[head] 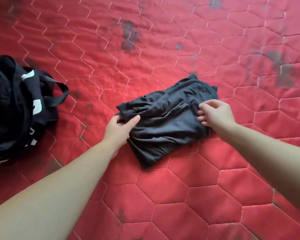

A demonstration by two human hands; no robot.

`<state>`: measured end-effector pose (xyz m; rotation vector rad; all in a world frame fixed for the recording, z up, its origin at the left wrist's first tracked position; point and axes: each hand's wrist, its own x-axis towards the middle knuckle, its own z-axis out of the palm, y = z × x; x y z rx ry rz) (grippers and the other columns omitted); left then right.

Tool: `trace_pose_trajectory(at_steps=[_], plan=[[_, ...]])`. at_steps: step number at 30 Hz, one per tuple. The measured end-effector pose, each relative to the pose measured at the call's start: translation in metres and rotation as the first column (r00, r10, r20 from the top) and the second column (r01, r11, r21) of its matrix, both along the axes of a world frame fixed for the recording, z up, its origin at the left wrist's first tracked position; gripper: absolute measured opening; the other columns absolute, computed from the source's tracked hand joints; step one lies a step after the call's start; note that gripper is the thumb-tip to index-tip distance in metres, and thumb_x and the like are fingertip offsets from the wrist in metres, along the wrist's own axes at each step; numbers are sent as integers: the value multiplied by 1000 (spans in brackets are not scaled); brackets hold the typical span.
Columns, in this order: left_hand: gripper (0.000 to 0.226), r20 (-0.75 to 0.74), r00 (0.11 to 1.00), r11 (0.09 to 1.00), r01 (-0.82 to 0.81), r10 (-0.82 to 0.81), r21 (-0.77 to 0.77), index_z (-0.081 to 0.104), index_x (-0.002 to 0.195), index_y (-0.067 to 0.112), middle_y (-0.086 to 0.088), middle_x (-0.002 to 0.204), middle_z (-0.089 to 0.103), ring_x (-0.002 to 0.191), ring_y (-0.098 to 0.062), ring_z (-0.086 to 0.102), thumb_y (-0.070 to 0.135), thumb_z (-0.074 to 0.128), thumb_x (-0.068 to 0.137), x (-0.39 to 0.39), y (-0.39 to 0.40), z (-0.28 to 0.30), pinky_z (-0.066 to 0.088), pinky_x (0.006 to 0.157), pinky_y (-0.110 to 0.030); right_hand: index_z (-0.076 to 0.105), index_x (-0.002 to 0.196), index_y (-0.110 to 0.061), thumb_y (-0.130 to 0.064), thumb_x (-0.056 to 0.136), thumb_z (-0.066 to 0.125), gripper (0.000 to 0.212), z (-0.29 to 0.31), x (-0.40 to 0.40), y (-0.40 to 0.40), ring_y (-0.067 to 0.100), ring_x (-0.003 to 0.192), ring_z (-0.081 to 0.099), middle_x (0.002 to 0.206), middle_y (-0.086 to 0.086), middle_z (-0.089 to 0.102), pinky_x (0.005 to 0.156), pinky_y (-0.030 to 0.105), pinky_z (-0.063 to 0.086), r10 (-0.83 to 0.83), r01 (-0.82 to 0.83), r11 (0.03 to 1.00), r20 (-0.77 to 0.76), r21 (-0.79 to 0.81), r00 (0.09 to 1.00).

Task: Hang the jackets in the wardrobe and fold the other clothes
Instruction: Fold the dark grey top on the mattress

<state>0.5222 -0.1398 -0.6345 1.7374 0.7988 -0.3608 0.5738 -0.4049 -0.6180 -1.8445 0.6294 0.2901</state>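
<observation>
A dark grey garment (166,123) lies bunched and partly folded in the middle of a red quilted mattress (180,196). My left hand (119,129) grips the garment's left edge, thumb on top and fingers tucked under the cloth. Over the garment's right side hovers my right hand (215,113), fingers spread and slightly curled, fingertips at or just above the fabric and holding nothing.
A black bag (16,110) with white lettering and a loose strap, stuffed with dark clothes, sits at the left edge of the mattress. Dark stains mark the red cover at the top and right.
</observation>
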Motion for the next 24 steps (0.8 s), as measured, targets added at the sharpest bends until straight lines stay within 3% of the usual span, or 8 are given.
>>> trace_pose_trajectory(at_steps=[2, 4, 7, 11, 17, 20, 22, 24], plan=[[37, 72, 997, 990, -10, -1, 141, 67, 109, 16, 4, 94, 70, 75, -8, 63, 38, 76, 80, 9, 2, -11, 53, 75, -29, 63, 81, -23, -20, 84, 63, 4, -16, -12, 0, 13, 63, 61, 76, -1, 65, 62, 27, 46, 247, -209, 919, 76, -333, 966], [24, 82, 997, 977, -23, 5, 212, 71, 92, 14, 2, 85, 69, 80, -15, 61, 37, 72, 84, 17, 4, -19, 45, 69, -27, 64, 96, -23, -22, 82, 65, 13, -26, -23, 9, 16, 75, 58, 84, -4, 61, 74, 32, 48, 508, -370, 762, 136, -531, 850], [33, 3, 982, 969, -185, 187, 165, 61, 73, 15, 0, 78, 61, 78, -21, 56, 44, 63, 89, 29, 10, -28, 44, 64, -30, 62, 119, -20, -28, 83, 62, 37, -30, -27, 33, 24, 97, 59, 114, 1, 58, 83, 40, 51, 752, -486, 579, 196, -655, 630], [40, -92, 934, 934, -331, 345, 137, 56, 70, 17, -2, 87, 60, 89, -27, 61, 54, 59, 86, 34, 16, -37, 55, 87, -41, 37, 147, -29, -53, 91, 47, 62, -44, -19, 60, 27, 136, 36, 153, 4, 34, 101, 44, 38, 866, -578, 279, -59, -767, 496], [46, -83, 930, 934, -357, 358, 28, 57, 78, 12, -4, 86, 59, 85, -27, 61, 57, 67, 78, 35, 18, -35, 57, 86, -49, 29, 150, -33, -54, 96, 35, 59, -46, 20, 62, 25, 139, 32, 157, 2, 28, 103, 46, 33, 854, -556, 199, -136, -807, 503], [77, -122, 896, 895, -438, 427, -87, 57, 109, 6, -2, 106, 62, 100, -29, 65, 64, 75, 63, 25, 9, -29, 55, 90, -48, 34, 148, -28, -50, 95, 41, 58, -46, 3, 72, 24, 139, 32, 156, 3, 30, 106, 46, 30, 839, -533, 292, -54, -794, 541], [89, -181, 890, 881, -446, 418, -161, 58, 122, 11, -4, 115, 67, 103, -27, 66, 66, 78, 55, 14, 3, -25, 55, 89, -46, 37, 148, -27, -53, 94, 36, 60, -44, -21, 81, 23, 142, 30, 156, 3, 31, 113, 48, 24, 869, -561, 322, 3, -763, 495], [79, -230, 905, 890, -406, 359, -208, 60, 120, 16, -3, 112, 69, 97, -21, 68, 62, 80, 60, 5, -1, -23, 57, 81, -41, 36, 148, -25, -61, 91, 33, 68, -46, -41, 86, 24, 145, 27, 157, 4, 30, 116, 53, 19, 925, -603, 246, -2, -759, 380]])
